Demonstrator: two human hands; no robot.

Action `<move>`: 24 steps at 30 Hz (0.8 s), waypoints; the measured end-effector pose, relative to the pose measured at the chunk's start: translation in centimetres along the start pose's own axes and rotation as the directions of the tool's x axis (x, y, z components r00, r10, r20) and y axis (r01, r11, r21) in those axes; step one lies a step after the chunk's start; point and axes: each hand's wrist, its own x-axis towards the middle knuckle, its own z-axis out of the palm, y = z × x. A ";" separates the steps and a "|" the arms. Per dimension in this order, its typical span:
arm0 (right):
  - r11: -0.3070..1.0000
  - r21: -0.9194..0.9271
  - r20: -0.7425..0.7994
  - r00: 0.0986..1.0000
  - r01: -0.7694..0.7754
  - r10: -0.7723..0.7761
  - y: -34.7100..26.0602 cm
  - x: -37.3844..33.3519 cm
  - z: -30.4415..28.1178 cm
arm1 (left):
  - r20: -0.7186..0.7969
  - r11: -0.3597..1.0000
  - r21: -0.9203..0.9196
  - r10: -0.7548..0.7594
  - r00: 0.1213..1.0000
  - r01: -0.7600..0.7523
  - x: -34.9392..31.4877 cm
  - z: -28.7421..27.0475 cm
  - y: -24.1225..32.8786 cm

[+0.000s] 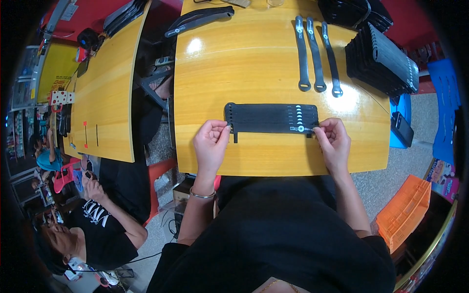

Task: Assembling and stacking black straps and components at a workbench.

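Observation:
A flat row of black cable straps (268, 117) lies crosswise on the yellow table (234, 158), with slotted round ends at its left and pale marks near its right. My left hand (210, 144) is closed, thumb and fingertips pinching the lower left corner. At the lower right corner, my right hand (335, 144) pinches the edge strap in the same way. Two short dark strips stick out below the row, one near each end; what they belong to is hidden. Beyond the row, three loose straps (316, 56) lie lengthwise, slotted ends toward me.
Stacked black straps (383, 61) stand at the far right, beside a dark bundle (359, 12). More straps (200, 20) lie at the far left. A second table (105, 88) is on the left, with a seated person (107, 210) near it. An orange crate (403, 212) sits right.

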 end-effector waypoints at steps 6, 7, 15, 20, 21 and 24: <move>0.999 -0.023 -0.005 1.000 0.025 -0.025 -0.2 0.1 0.0 | -0.001 1.000 0.010 -0.007 1.000 0.007 0.1 0.0 0.2; 0.999 -0.028 -0.006 1.000 0.026 -0.027 -0.2 0.1 0.0 | 0.003 1.000 0.012 -0.011 1.000 0.011 0.1 0.0 0.1; 0.998 -0.043 -0.004 0.999 0.035 -0.035 -0.5 0.1 0.1 | -0.002 1.000 0.010 -0.002 1.000 0.002 -0.1 -0.2 0.3; 0.999 -0.050 -0.017 1.000 0.022 -0.022 0.1 0.1 0.0 | 0.016 1.000 0.000 0.002 1.000 -0.002 0.0 0.0 -0.1; 0.998 -0.051 -0.019 1.000 0.021 -0.022 0.1 0.1 0.0 | 0.015 1.000 0.004 0.006 1.000 -0.006 0.0 -0.1 -0.2; 0.998 -0.054 -0.023 1.000 0.016 -0.017 0.2 0.1 -0.1 | 0.017 1.000 0.017 0.009 1.000 -0.009 0.0 0.0 -0.2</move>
